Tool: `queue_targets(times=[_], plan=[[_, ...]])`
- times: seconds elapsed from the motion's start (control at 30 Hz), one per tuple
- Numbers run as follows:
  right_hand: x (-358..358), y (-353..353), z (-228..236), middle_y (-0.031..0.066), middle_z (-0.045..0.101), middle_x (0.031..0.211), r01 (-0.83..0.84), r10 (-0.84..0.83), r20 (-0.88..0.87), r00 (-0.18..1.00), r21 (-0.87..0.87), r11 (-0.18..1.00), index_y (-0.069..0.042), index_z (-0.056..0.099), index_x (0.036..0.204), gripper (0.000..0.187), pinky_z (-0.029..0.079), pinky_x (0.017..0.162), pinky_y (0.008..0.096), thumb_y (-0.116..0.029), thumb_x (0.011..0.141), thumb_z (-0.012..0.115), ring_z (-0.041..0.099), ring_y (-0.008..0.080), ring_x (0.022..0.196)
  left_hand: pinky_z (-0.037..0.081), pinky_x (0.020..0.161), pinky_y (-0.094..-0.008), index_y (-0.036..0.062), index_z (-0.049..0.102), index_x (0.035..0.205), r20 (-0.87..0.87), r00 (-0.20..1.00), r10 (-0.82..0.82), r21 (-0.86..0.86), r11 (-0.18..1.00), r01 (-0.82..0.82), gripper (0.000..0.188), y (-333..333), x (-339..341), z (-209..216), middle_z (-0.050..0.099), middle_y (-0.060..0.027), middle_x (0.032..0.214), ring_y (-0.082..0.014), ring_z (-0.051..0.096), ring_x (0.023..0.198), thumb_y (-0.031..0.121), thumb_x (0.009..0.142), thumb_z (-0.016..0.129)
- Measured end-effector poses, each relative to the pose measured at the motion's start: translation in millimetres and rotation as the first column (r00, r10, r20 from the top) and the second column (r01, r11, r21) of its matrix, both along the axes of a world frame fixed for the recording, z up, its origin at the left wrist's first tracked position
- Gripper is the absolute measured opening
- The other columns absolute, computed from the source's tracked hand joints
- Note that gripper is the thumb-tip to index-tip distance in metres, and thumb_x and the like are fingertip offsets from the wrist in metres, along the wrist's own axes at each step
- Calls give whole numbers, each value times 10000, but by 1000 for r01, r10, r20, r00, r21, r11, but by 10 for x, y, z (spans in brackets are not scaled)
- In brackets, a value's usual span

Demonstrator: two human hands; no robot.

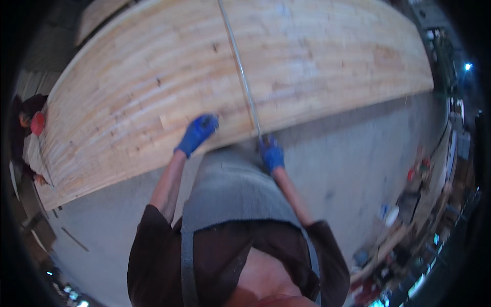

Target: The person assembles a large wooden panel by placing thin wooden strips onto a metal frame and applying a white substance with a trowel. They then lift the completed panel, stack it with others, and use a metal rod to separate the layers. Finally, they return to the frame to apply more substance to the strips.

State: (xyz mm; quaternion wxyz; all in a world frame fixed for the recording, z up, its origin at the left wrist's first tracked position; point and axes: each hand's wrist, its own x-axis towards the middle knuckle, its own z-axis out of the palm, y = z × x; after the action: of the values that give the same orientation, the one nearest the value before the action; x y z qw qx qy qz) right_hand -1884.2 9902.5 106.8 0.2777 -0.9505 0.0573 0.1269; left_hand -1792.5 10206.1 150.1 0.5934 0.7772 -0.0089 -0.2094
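Observation:
A large pale wooden panel (194, 77), made up of many joined strips, stretches out in front of me. Across it runs a long thin metal strip (240, 71), from the far edge to the near edge. My right hand (272, 153), in a blue glove, is closed around the strip's near end, just off the panel's edge. Over the panel's near part, left of the strip, is my left hand (198, 134), also gloved in blue. Its fingers are curled, with a dark patch at them; whether that is an object or the glove is unclear.
At the far left another person (25, 123) is by the panel's end, one hand at its corner, near a red round thing (38, 123). Grey floor (337, 153) lies below the near edge. Assorted items, including a white oval thing (392, 216), lie at the right.

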Motion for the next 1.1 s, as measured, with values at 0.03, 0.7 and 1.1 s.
queue_targets(times=[0.03,0.7,1.1], plan=[[5,-2,-18,207,692,968,99,-98,-12,995,72,993,-117,661,1046,317,531,755,494,-411,950,590,669,407,873,525,765,-296,26,675,1093,-132,990,57,-65,996,-66,253,-79,-58,102,691,-52,896,-142,646,836,249,987,624],[69,-412,-198,173,706,925,252,-256,-36,966,351,902,-105,689,960,247,529,756,471,-342,912,634,678,390,865,540,830,-295,-24,625,1232,-352,936,-5,153,986,63,377,-457,-1145,98,700,-110,1011,-151,664,899,285,1023,571],[54,-469,-334,161,704,908,226,-237,-20,971,399,889,-85,705,991,224,536,748,389,-291,914,664,697,328,838,523,826,-290,4,650,1208,-388,922,-21,108,992,68,370,-684,-1311,-28,682,-60,1002,-124,627,902,309,1003,611]])
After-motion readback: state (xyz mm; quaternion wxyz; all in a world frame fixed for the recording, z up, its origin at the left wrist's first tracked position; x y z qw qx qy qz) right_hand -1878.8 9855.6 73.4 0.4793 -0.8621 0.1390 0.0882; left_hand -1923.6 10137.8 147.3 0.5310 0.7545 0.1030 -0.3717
